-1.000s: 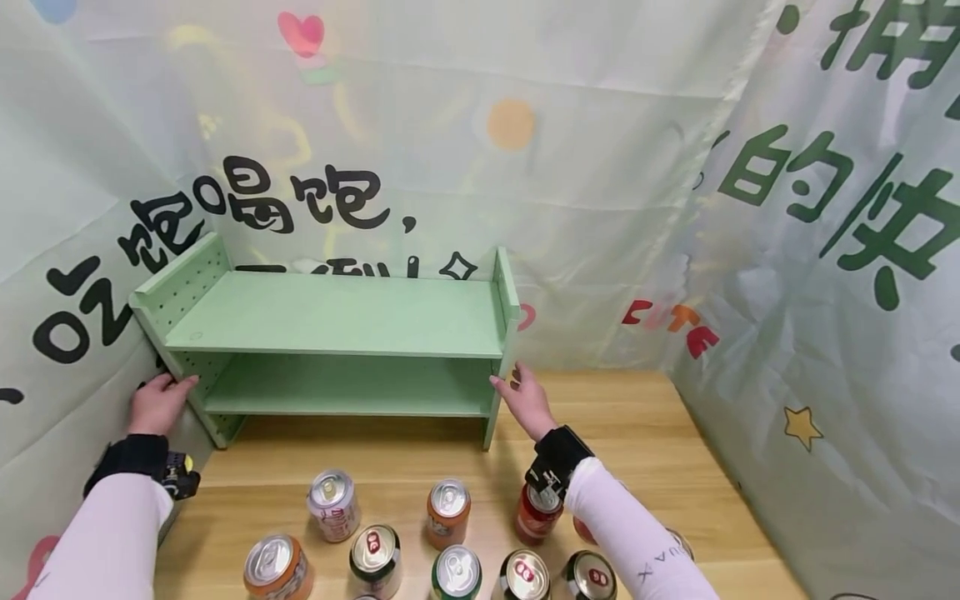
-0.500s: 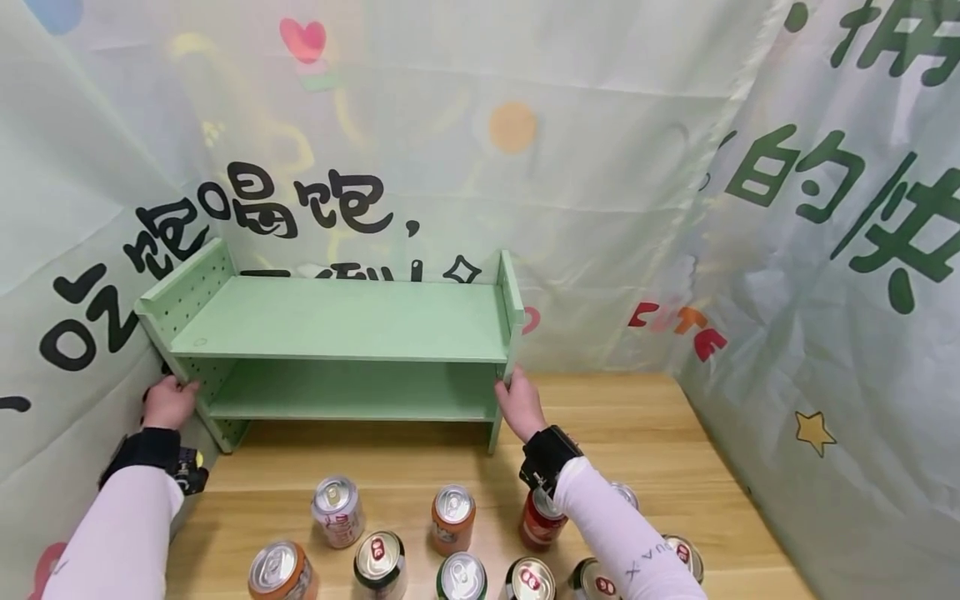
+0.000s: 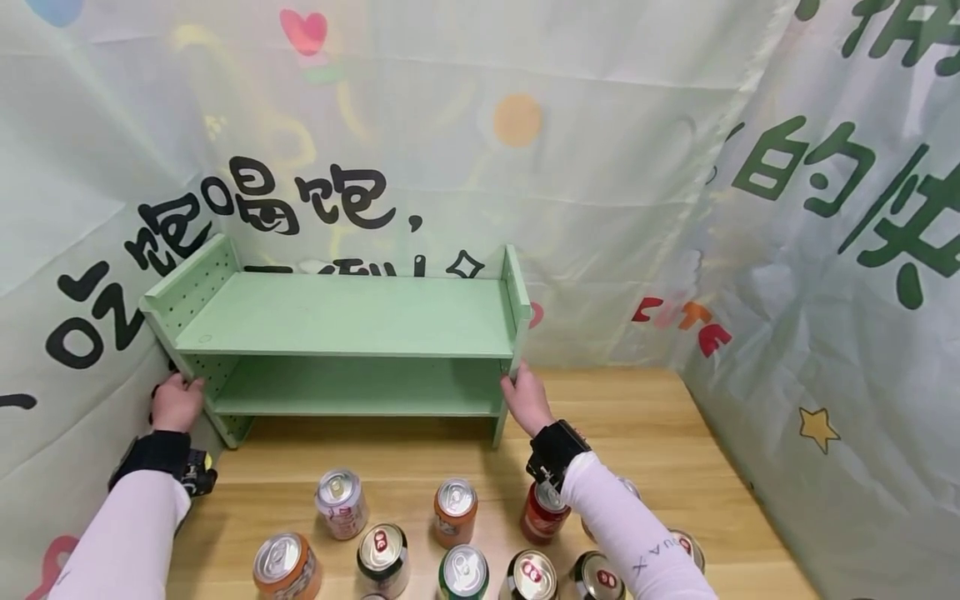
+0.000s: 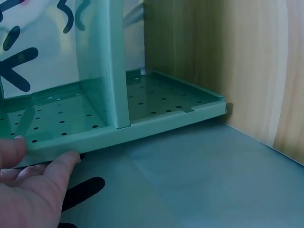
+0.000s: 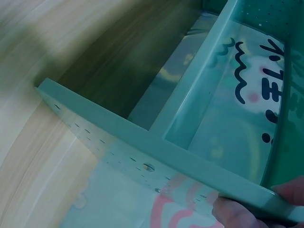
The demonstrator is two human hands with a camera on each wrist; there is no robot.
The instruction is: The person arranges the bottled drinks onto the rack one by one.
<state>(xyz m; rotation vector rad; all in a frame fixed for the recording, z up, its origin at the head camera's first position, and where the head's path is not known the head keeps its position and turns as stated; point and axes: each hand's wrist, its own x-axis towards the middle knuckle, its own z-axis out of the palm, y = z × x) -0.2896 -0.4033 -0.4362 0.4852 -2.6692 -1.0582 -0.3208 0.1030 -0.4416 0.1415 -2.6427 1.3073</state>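
A light green two-tier shelf rack (image 3: 345, 312) with perforated side panels stands on the wooden table against the back fabric. My left hand (image 3: 177, 404) grips the front edge of its left panel, below the upper board. In the left wrist view, the thumb lies inside the panel (image 4: 121, 136) and the fingers lie along its outer side. On the opposite end, my right hand (image 3: 527, 400) pinches the right panel's front edge. The right wrist view has the thumb and fingers (image 5: 232, 213) on either side of that panel (image 5: 142, 147); part of the hand is out of frame.
Several drink cans stand on the table (image 3: 622, 417) in front of the rack, among them a pink-white can (image 3: 342, 504), an orange can (image 3: 454, 512) and a red can (image 3: 545, 512). My right forearm passes above some cans. Printed fabric walls (image 3: 600, 208) enclose the back and sides.
My right hand has gone from loosely spread fingers at the right panel to pinching its edge. The left hand keeps its hold. The view shifts slightly; the cans stay put.
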